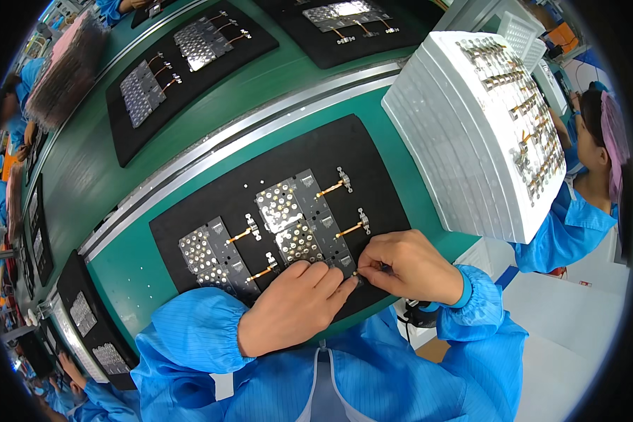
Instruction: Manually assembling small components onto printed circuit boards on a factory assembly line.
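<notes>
My left hand (295, 306) rests low over the right keypad circuit panel (322, 226), fingers bent together, one fingertip pressed by the panel's lower right corner. What lies under those fingertips is hidden. Meeting it there, my right hand (416, 269) is closed in a pinch on a small orange flex cable (356, 273), mostly covered by the fingers. Two more orange flex cables (354, 228) with small metal connectors stick out from the panel's right side. A second keypad circuit panel (214, 257), with similar cables, lies to the left, partly behind my left hand and sleeve.
Both panels lie on a black mat (373, 169) on a green bench. Beyond a metal rail (246, 130), a green conveyor carries black mats with more panels (142, 93). White foam trays (436, 133) are stacked at right, panels on top. Co-workers in blue sit nearby.
</notes>
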`<state>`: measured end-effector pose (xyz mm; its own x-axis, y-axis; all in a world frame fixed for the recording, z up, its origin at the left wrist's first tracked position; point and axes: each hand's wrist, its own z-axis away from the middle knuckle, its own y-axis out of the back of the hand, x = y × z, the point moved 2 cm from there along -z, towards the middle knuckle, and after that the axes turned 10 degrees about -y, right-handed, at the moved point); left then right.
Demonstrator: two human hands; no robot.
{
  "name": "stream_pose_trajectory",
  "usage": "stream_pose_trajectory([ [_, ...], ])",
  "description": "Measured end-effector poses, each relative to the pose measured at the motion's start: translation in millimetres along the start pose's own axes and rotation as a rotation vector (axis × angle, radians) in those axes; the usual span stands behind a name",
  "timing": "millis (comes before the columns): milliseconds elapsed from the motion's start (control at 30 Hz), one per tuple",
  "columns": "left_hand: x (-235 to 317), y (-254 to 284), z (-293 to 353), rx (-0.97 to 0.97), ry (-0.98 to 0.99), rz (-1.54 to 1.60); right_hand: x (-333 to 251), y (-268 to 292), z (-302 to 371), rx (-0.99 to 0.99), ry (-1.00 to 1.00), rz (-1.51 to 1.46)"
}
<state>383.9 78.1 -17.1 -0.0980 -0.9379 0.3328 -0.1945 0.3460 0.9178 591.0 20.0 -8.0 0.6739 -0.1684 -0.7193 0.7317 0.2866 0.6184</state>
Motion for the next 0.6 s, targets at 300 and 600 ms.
stream_pose_trajectory([
  [300,2.0,-2.8,2.0,0.061,-0.009,-0.033,0.6,-1.3,0.1,0.007,0.008,0.009],
  [600,5.9,-5.5,-1.0,-0.041,-0.006,-0.118,-0.3,-3.1,-0.2,0.045,0.013,0.058],
])
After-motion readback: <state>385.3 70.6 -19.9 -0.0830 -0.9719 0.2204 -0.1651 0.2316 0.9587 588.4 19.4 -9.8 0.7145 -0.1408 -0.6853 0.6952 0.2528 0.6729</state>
